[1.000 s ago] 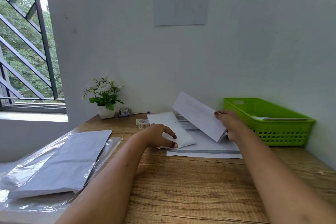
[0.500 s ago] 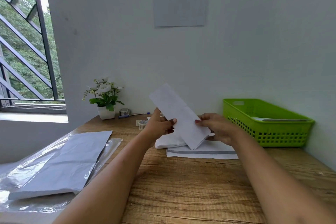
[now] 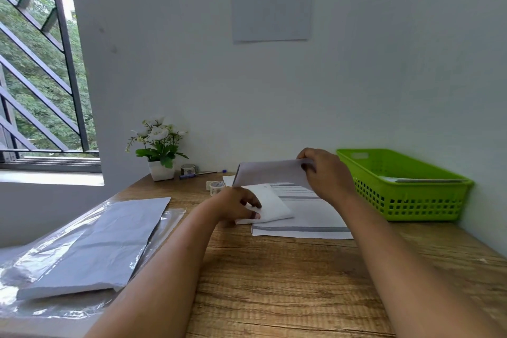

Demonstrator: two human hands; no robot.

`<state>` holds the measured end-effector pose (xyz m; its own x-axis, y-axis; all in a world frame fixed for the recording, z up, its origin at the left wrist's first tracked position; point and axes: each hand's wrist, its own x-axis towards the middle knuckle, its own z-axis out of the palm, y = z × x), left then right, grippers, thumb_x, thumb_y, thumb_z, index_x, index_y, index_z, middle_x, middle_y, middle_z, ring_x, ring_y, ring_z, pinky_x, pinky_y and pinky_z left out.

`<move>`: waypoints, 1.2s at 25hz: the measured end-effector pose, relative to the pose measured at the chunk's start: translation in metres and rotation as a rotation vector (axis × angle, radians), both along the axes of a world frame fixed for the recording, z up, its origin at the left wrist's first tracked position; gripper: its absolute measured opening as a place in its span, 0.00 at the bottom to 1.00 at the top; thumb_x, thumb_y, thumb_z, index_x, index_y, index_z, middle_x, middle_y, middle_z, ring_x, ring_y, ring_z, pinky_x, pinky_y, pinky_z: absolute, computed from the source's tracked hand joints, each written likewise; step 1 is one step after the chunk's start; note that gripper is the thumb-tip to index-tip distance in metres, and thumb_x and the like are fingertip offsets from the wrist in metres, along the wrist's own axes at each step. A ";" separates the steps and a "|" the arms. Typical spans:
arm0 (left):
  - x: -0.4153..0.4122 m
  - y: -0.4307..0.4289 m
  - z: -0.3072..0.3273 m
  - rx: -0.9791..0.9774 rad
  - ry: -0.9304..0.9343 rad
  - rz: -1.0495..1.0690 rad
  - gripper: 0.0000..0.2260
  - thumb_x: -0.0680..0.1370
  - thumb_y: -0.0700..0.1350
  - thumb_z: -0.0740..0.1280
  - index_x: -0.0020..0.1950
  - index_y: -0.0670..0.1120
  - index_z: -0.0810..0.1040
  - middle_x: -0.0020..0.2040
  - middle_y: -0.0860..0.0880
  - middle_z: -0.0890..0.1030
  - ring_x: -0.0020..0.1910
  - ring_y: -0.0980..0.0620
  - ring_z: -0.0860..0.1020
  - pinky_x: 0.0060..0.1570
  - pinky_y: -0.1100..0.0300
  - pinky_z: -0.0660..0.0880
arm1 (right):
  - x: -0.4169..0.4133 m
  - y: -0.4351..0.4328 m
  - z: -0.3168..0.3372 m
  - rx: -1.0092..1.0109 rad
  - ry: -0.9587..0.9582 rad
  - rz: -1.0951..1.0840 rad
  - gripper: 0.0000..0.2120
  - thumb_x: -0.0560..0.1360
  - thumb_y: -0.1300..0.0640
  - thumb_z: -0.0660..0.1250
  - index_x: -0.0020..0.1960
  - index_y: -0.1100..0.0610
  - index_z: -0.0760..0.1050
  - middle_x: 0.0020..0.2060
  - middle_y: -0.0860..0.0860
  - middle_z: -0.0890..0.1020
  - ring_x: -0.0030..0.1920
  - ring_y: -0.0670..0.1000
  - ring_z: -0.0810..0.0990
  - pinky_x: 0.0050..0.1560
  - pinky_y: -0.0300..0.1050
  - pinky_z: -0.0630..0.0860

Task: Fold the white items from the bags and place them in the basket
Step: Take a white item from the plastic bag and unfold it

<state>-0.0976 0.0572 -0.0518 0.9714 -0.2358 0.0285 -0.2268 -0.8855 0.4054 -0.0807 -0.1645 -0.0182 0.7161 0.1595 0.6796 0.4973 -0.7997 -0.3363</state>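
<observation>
My right hand (image 3: 326, 173) pinches a folded white sheet (image 3: 270, 171) and holds it level in the air, just left of the green basket (image 3: 411, 200). My left hand (image 3: 237, 204) rests on a small folded white stack (image 3: 270, 204) on the table, fingers curled at its near edge. Under that stack lies a flat white sheet with grey bands (image 3: 307, 223). The basket holds white sheets (image 3: 428, 180) near its rim. At the left, a clear plastic bag (image 3: 167, 218) holds a pile of white sheets (image 3: 96, 244).
A wooden table (image 3: 288, 282) fills the foreground, its right side against the wall. At the back stand a small potted plant (image 3: 159, 151), two tape rolls (image 3: 216, 186) and a pen (image 3: 203, 174). A barred window (image 3: 41, 77) lies left.
The folded sheet went from upright between both hands to level in my right hand alone, moving right toward the basket. My left hand dropped back onto the folded stack.
</observation>
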 end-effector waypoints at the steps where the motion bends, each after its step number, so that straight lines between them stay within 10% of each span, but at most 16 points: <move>1: -0.001 0.002 0.000 0.021 0.050 0.017 0.18 0.73 0.53 0.71 0.62 0.55 0.76 0.65 0.52 0.75 0.64 0.52 0.72 0.66 0.53 0.68 | -0.001 -0.002 0.000 -0.053 -0.015 -0.040 0.10 0.73 0.60 0.61 0.49 0.50 0.78 0.48 0.48 0.82 0.50 0.54 0.79 0.47 0.47 0.73; 30: -0.005 0.009 0.009 -0.168 0.235 0.012 0.08 0.73 0.44 0.72 0.52 0.47 0.82 0.67 0.50 0.74 0.68 0.50 0.69 0.69 0.52 0.61 | -0.005 -0.011 0.001 -0.181 0.115 0.117 0.08 0.77 0.52 0.62 0.53 0.51 0.76 0.46 0.51 0.82 0.43 0.52 0.75 0.41 0.43 0.69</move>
